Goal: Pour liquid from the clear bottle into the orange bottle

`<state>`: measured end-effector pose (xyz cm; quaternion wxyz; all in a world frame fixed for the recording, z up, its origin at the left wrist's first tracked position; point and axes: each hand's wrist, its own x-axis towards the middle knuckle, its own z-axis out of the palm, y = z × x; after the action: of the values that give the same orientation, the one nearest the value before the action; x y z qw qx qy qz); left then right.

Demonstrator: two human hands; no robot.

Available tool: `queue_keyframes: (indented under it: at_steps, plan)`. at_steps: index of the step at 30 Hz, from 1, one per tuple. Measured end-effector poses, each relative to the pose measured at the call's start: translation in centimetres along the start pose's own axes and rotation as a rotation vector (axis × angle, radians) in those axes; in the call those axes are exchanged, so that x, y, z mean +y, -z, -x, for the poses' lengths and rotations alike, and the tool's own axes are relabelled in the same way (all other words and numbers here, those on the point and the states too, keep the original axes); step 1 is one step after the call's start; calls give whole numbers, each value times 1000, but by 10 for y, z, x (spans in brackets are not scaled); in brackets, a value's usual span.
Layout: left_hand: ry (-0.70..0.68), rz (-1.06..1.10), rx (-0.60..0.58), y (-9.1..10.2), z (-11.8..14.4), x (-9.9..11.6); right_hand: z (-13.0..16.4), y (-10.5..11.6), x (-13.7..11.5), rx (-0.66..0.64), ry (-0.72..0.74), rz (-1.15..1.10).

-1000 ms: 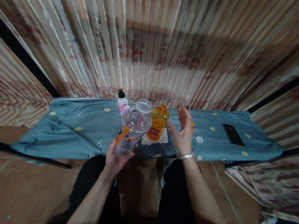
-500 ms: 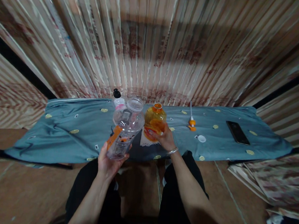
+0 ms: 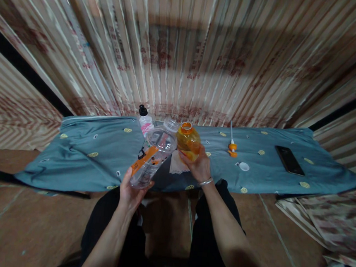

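In my left hand [image 3: 134, 191] is a clear plastic bottle [image 3: 159, 150] with an orange label, uncapped and tilted so its mouth leans right. My right hand [image 3: 197, 164] is wrapped round an orange see-through bottle [image 3: 190, 140], also uncapped and leaning a little left. The two bottle necks are close together; I cannot tell whether they touch. Some yellow liquid seems to sit low in the orange bottle. Behind the clear bottle stands a small bottle [image 3: 146, 124] with a black cap and pink label. A white cloth or tissue [image 3: 177, 165] lies under the orange bottle.
An orange pump top [image 3: 232, 147] with a white tube lies to the right on the blue-green cloth [image 3: 102, 143]. Near it is a white round cap [image 3: 244, 166]. A dark phone [image 3: 289, 160] rests farther right. A striped curtain [image 3: 184, 59] hangs behind.
The clear bottle has tipped to the right, its mouth now by the orange bottle's neck. My right hand has lifted the orange bottle slightly and tilted it left.
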<state>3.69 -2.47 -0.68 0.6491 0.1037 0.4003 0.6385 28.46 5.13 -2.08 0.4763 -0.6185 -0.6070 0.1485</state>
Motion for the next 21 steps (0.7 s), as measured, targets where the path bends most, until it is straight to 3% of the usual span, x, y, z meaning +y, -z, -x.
queue_keyframes:
  at_steps: [16, 21]
  plan:
    - [0, 17, 110, -16, 7, 5, 1, -9, 16, 21, 91, 106]
    - [-47, 6, 46, -11, 4, 4, 3, -13, 19, 40, 73, 121]
